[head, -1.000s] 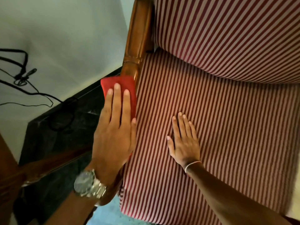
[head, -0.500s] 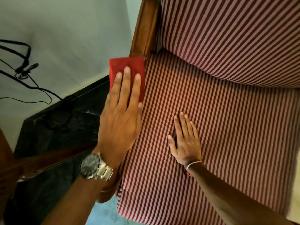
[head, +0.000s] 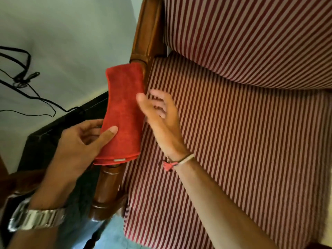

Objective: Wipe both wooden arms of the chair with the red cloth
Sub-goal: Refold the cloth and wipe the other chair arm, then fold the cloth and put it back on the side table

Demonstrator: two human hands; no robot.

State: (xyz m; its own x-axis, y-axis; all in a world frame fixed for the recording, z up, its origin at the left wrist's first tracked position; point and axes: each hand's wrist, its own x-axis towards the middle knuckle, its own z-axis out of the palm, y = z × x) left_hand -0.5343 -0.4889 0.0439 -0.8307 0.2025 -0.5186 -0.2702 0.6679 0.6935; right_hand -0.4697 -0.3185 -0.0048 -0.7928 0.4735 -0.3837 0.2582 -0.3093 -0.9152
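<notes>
The folded red cloth [head: 124, 114] lies lengthwise over the left wooden arm [head: 107, 186] of the chair, covering its middle. My left hand [head: 80, 141] pinches the cloth's near left edge, thumb on top and fingers beneath. My right hand [head: 158, 112] hovers just right of the cloth with its fingers spread, holding nothing, above the striped seat [head: 233, 141]. The arm's wood shows below the cloth and again above it near the backrest [head: 147, 33]. The chair's other arm is out of view.
A dark cabinet or table [head: 53, 141] stands left of the chair, close to the arm. Black cables [head: 23, 81] hang on the pale wall behind it. The striped back cushion [head: 251, 36] fills the upper right.
My left hand has stopped pressing flat on the cloth and now grips its edge. My right hand lifted off the seat and moved up beside the cloth. The cloth lies unfolded longer along the arm.
</notes>
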